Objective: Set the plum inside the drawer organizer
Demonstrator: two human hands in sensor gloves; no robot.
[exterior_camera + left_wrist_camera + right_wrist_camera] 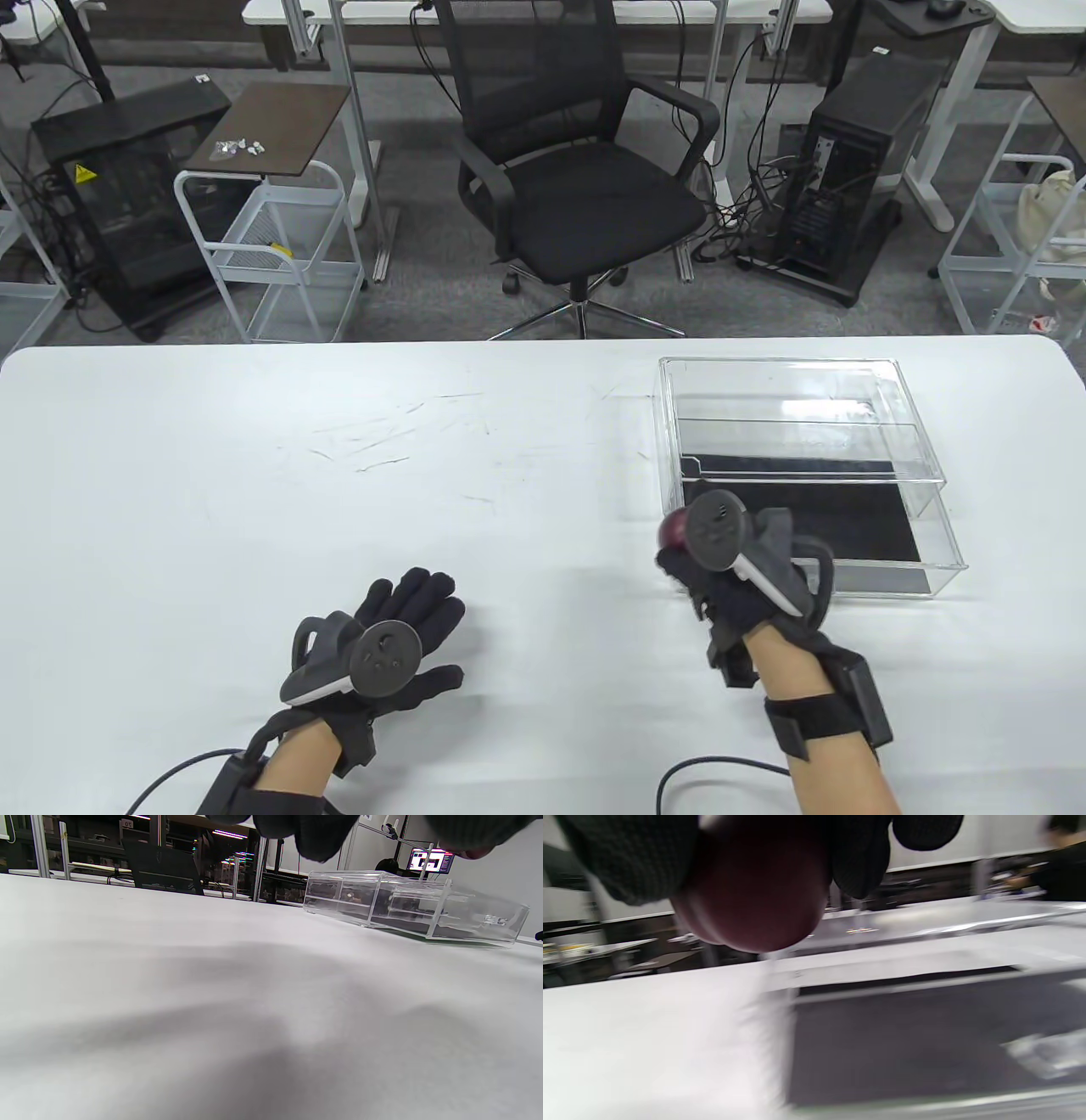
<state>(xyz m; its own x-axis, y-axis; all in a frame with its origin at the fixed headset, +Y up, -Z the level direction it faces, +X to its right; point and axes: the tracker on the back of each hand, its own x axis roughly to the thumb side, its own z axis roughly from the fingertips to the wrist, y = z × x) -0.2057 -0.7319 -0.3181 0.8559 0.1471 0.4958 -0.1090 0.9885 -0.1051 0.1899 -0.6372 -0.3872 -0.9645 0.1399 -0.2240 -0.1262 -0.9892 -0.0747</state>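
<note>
My right hand (708,560) holds a dark red plum (674,530) at the front left corner of the clear drawer organizer (929,526), which stands on the right of the white table with its black-lined drawer pulled out toward me. In the right wrist view the plum (755,895) sits between my gloved fingers (628,853), above the table just left of the drawer's black floor (903,1039). My left hand (399,632) lies flat on the table at the front left, fingers spread, holding nothing. The organizer also shows in the left wrist view (415,908).
The white table (339,475) carries only the organizer and my hands. Beyond its far edge stand a black office chair (577,170), a white cart (271,246) and a computer tower (857,170).
</note>
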